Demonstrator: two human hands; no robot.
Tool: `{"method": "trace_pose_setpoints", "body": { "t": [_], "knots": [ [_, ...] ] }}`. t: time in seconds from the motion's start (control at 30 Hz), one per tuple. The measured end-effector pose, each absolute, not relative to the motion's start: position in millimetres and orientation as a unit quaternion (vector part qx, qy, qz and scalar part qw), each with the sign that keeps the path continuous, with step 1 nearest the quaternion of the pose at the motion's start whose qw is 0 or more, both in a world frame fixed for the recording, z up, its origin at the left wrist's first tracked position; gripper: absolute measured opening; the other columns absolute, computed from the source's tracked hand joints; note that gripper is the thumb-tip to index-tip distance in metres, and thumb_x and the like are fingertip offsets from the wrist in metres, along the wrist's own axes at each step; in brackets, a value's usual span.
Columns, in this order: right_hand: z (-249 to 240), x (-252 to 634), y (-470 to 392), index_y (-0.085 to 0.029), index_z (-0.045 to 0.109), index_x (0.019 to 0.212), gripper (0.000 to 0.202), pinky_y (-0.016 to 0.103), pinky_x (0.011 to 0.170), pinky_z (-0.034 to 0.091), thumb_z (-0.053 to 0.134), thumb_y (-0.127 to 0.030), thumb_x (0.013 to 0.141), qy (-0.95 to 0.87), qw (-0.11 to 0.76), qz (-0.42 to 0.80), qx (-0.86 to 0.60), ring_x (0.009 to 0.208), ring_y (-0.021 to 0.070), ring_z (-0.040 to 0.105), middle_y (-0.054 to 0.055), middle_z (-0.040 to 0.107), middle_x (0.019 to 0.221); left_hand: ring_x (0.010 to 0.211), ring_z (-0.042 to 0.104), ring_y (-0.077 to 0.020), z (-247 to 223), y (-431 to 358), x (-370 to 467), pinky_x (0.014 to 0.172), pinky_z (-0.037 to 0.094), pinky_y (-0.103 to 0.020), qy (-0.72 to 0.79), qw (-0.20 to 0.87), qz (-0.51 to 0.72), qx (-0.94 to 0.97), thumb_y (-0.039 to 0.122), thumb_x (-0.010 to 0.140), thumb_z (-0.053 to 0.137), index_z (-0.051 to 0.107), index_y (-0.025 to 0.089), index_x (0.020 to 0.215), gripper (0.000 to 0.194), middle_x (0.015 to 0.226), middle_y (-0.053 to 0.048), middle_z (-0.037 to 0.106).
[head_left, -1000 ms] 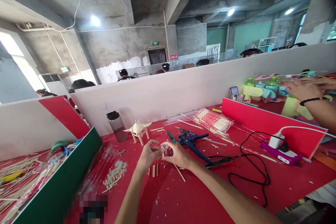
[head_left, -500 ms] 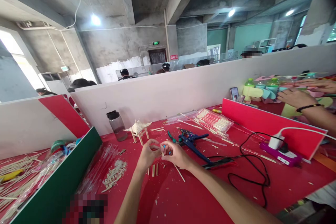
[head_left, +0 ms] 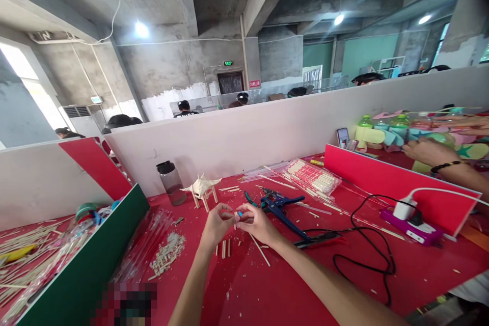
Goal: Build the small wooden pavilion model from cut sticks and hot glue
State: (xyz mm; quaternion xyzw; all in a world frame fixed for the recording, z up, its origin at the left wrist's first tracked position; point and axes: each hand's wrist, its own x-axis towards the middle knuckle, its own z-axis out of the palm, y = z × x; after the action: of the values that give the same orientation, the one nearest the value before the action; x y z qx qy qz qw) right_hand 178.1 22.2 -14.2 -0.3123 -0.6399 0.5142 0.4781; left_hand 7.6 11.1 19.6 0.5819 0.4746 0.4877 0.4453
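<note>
My left hand (head_left: 219, 224) and my right hand (head_left: 256, 224) meet above the red tabletop, fingers closed in a pinch. Between the fingertips is a short wooden stick (head_left: 236, 215), mostly covered. A small blue spot shows at the right fingertips; what it is I cannot make out. Just beyond the hands stands a little stick-built pavilion (head_left: 202, 188) with a peaked roof and legs. Several short cut sticks (head_left: 226, 248) lie below the hands, and one longer stick (head_left: 260, 250) lies slantwise under the right hand.
Blue-handled cutters (head_left: 280, 206) lie right of the hands, near bagged sticks (head_left: 313, 175). A black cable runs to a purple power strip (head_left: 410, 226). At left are a bottle (head_left: 170, 183), a heap of offcuts (head_left: 168, 253) and a green divider (head_left: 87, 260). A co-worker's hand (head_left: 431, 153) is at far right.
My fingertips have shifted slightly around the short stick, and less of the blue shows. The co-worker's hand at right has moved a little. The pavilion and tools have stayed put.
</note>
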Motion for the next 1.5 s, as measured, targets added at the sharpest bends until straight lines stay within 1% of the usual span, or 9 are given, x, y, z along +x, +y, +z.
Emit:
{"method": "trace_pose_setpoints", "body": {
  "t": [0.23,0.33,0.43,0.53,0.67,0.77,1.0,1.27,1.5],
  "knots": [
    [-9.2,179.6,23.3,-0.020,0.058,0.099,0.038,0.029,0.068,0.049,0.078,-0.026,0.067,-0.614,0.485,0.535,-0.320,0.066,0.0165,0.066,-0.002,0.069,0.072,0.063,0.069,-0.0185,19.9,9.3,12.9,0.063,0.049,-0.026,0.467,0.425,0.480,0.609,0.044,0.068,0.081,0.054,0.017,0.095,0.046,0.070,-0.004,0.074],
    [-7.6,181.3,23.4,-0.021,0.058,0.104,0.040,0.027,0.065,0.049,0.076,-0.024,0.068,-0.622,0.488,0.525,-0.317,0.064,0.0155,0.065,-0.004,0.067,0.070,0.072,0.070,-0.0201,23.2,7.0,9.1,0.067,0.051,-0.029,0.494,0.363,0.438,0.657,0.041,0.076,0.073,0.054,0.017,0.105,0.042,0.085,-0.007,0.075],
    [-8.7,182.6,25.1,-0.021,0.059,0.107,0.040,0.027,0.061,0.049,0.073,-0.022,0.070,-0.631,0.481,0.515,-0.324,0.060,0.0147,0.064,-0.005,0.064,0.069,0.087,0.070,-0.0218,28.5,1.6,-7.1,0.079,0.051,-0.032,0.509,0.268,0.328,0.750,0.033,0.080,0.067,0.059,0.020,0.109,0.033,0.105,-0.008,0.073],
    [-11.2,183.6,27.7,-0.021,0.062,0.103,0.033,0.026,0.059,0.050,0.069,-0.021,0.071,-0.637,0.479,0.502,-0.335,0.059,0.0143,0.064,-0.005,0.062,0.068,0.108,0.064,-0.0257,31.2,-4.0,-29.1,0.094,0.047,-0.035,0.493,0.239,0.197,0.813,0.026,0.074,0.072,0.066,0.024,0.106,0.033,0.114,-0.006,0.071],
    [-14.2,184.3,29.9,-0.021,0.062,0.098,0.029,0.026,0.058,0.052,0.068,-0.020,0.070,-0.634,0.472,0.508,-0.341,0.058,0.0149,0.066,-0.004,0.063,0.068,0.111,0.062,-0.0288,29.2,-6.8,-46.4,0.097,0.047,-0.038,0.508,0.258,0.090,0.817,0.027,0.063,0.081,0.069,0.026,0.110,0.049,0.121,-0.007,0.066],
    [-15.7,183.7,30.3,-0.020,0.061,0.097,0.029,0.027,0.057,0.053,0.069,-0.021,0.069,-0.629,0.467,0.519,-0.342,0.057,0.0153,0.066,-0.005,0.064,0.067,0.112,0.061,-0.0292,29.6,-7.3,-44.3,0.099,0.046,-0.039,0.517,0.253,0.050,0.816,0.027,0.061,0.083,0.068,0.026,0.113,0.055,0.123,-0.007,0.065],
    [-19.1,183.4,31.9,-0.020,0.061,0.098,0.029,0.026,0.057,0.053,0.069,-0.024,0.070,-0.638,0.456,0.518,-0.342,0.056,0.0141,0.066,-0.005,0.064,0.068,0.104,0.064,-0.0282,29.1,-6.6,-34.7,0.090,0.049,-0.038,0.505,0.233,0.047,0.829,0.025,0.065,0.078,0.073,0.024,0.105,0.040,0.112,-0.007,0.070],
    [-20.6,184.4,33.1,-0.020,0.061,0.099,0.029,0.026,0.057,0.052,0.070,-0.025,0.071,-0.643,0.457,0.512,-0.340,0.056,0.0140,0.065,-0.004,0.065,0.069,0.106,0.065,-0.0304,18.6,-5.0,-38.9,0.092,0.050,-0.038,0.507,0.250,0.108,0.818,0.025,0.057,0.081,0.072,0.027,0.110,0.053,0.114,-0.007,0.071],
    [-16.4,184.2,30.6,-0.020,0.062,0.098,0.031,0.028,0.059,0.055,0.073,-0.028,0.070,-0.628,0.457,0.529,-0.341,0.061,0.0153,0.066,-0.003,0.064,0.071,0.099,0.067,-0.0296,27.8,-9.6,-30.3,0.087,0.051,-0.038,0.493,0.231,0.092,0.834,0.021,0.064,0.074,0.072,0.026,0.107,0.043,0.108,-0.007,0.073]
  ]
}}
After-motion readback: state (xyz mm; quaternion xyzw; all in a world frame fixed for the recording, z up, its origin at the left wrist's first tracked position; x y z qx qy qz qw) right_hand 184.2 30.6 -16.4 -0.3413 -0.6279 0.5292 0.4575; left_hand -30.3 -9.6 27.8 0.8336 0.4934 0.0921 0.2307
